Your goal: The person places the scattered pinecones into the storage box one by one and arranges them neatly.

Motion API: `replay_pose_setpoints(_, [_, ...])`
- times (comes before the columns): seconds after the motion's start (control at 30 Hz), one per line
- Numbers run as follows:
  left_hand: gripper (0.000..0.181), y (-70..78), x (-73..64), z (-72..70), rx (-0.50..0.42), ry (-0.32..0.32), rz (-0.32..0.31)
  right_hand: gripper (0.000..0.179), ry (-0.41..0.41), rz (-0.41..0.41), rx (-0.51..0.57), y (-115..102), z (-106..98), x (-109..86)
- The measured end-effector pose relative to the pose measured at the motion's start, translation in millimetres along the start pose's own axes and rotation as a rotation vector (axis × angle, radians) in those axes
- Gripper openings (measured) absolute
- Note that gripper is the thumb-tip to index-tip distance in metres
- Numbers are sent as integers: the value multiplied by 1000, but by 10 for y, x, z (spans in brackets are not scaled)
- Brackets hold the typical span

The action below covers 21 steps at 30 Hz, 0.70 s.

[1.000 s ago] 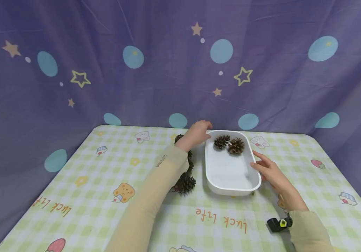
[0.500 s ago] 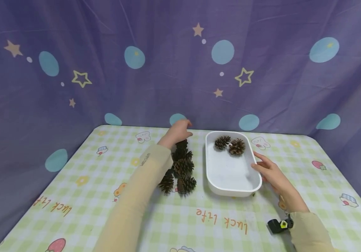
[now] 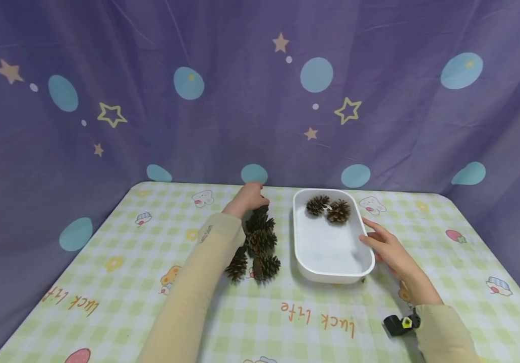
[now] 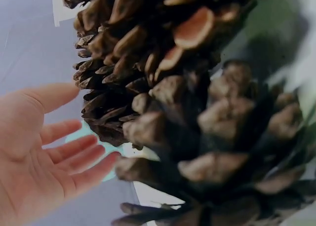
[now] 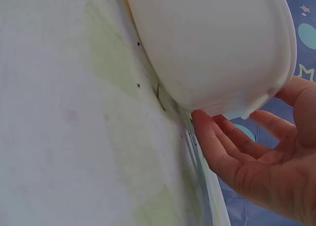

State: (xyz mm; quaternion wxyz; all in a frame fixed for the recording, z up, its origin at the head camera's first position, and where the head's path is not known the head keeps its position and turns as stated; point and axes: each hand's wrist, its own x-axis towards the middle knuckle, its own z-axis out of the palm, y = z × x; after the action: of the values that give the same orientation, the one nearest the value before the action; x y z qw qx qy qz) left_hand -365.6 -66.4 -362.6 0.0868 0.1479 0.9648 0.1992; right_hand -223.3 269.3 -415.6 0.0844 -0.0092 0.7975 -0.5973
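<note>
Brown pine cones, several of them, lie clustered left of a white plastic tub. At the cluster's far end is my left hand. In the left wrist view, its thumb and spread, fairly straight fingers reach beside one pine cone, while a nearer cone covers much of that view. Two pine cones sit at the far end inside the tub. My right hand holds the tub's right side, thumb at the rim and fingers against the outer wall, as the right wrist view shows.
A green-and-white checked cloth covers the table. Behind the table hangs a purple curtain with stars and blue dots. A dark wrist camera sits at the right wrist. Small dark specks dot the cloth near the tub.
My left hand has moved left from the tub's far left rim to the far end of the cone cluster, then lowered toward the cones. The right hand and the tub have stayed put.
</note>
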Motion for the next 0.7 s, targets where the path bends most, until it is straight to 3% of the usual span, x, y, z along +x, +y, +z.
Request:
replay_pose_setpoints(0.2, [58,-11,-18,17,-5,-45,-59,69,-4,1,8,-12,3,2])
replay_pose_setpoints(0.3, [65,2,-27,28,-21,-99,-88,68,-3,4,7,-11,0,9])
replay_pose_setpoints(0.43, [66,29,-35,52,11,-156,-88,66,0,9,6,-9,-3,16])
replay_pose_setpoints(0.7, [51,79,-30,83,31,-98,-54,65,-1,5,12,3,-1,18])
